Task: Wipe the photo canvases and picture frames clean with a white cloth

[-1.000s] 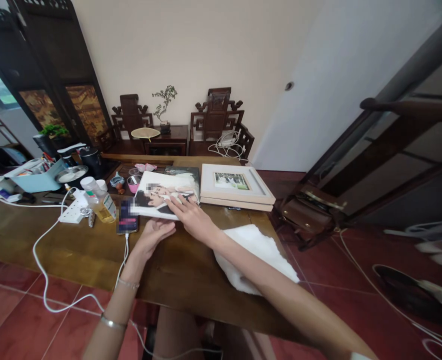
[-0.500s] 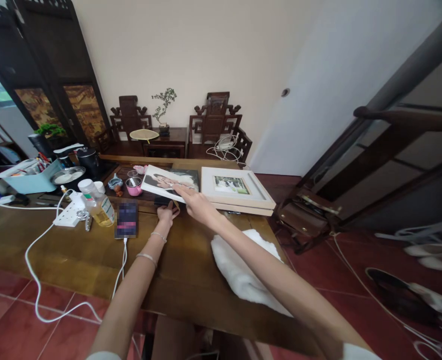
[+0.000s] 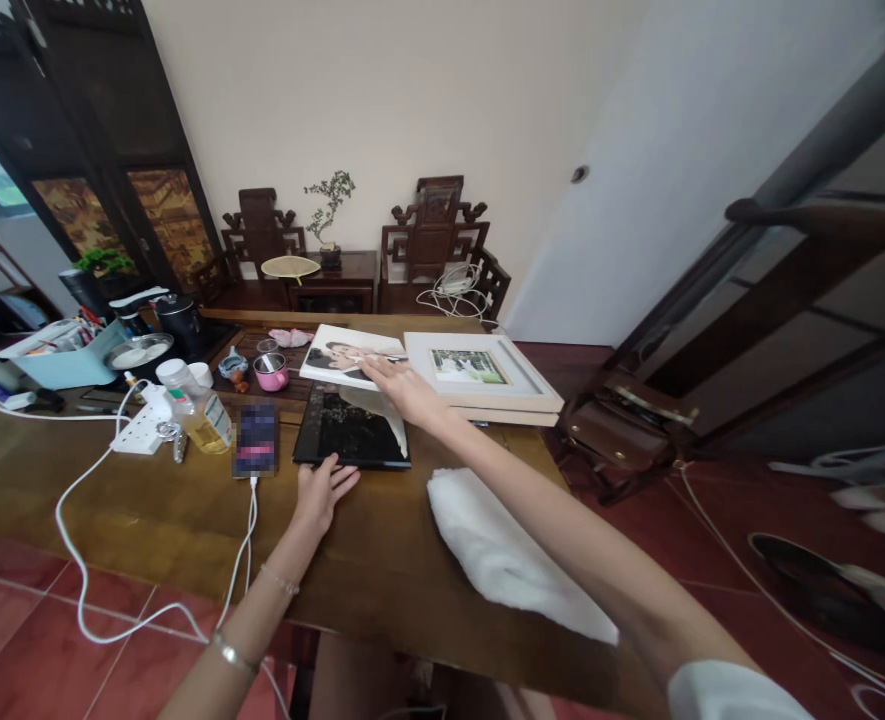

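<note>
While the brown table (image 3: 373,565) and the pale frame (image 3: 473,366) lying on its far right part stayed put, a dark panel (image 3: 348,430) had, within the last half second, come out from beneath a white album (image 3: 346,357) toward the near side. Most of the panel's face lay bare, so the parting of the two looked nearly done, and the panel seemed easier to reach. It lay flat on the table, in front of the album. Its surface was black and glossy, with a pale, sweeping shape down the right part and faint light flecks toward the top; finer detail was too small to tell. The album sat just behind, thick and white-edged, with a portrait on top; whether its near edge rested on the panel or only met it could not be told. To the right, a bunched white towel (image 3: 498,562) lay near the panel without touching it. The right hand (image 3: 404,388) was open, palm down, fingers stretched over the album's top. The left hand (image 3: 322,492) was open too, its fingertips at the panel's near edge, not closed round it. Smallest of all, a phone (image 3: 255,440) lay just left of the panel
</note>
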`<state>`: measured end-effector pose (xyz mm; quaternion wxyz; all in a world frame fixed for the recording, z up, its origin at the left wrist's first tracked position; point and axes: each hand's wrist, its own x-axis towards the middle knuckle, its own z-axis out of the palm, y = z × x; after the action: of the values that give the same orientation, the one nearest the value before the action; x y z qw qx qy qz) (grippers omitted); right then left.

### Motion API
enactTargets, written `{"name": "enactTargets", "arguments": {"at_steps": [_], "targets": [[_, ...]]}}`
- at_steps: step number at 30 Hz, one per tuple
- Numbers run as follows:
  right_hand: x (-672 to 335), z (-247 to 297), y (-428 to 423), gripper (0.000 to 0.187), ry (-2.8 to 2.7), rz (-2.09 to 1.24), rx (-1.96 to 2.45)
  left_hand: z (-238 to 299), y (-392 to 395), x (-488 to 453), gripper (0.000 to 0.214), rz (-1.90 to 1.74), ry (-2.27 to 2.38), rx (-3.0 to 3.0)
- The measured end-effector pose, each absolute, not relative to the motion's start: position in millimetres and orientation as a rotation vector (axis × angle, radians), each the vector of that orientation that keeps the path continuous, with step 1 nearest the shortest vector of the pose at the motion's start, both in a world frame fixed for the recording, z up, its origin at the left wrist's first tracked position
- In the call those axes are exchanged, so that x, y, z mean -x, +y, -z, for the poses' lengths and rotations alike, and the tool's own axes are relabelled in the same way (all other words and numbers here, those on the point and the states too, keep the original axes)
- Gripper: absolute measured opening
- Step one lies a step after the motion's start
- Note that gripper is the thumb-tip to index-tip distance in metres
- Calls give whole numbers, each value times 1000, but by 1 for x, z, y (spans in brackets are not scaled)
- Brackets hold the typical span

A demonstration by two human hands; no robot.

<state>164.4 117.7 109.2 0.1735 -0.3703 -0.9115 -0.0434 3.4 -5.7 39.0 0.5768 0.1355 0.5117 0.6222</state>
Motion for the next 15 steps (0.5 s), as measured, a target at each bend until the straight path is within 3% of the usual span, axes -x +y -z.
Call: {"name": "enactTargets", "arguments": {"at_steps": [8,15], "targets": [[-148,-89,135,72,-2735,211,1201,-58,-104,-1,27,-1398,1251,-102],[-142,-78,147,76,-2778,158,1271,-39,-165,7,25,-1319,1442,-17]]}}
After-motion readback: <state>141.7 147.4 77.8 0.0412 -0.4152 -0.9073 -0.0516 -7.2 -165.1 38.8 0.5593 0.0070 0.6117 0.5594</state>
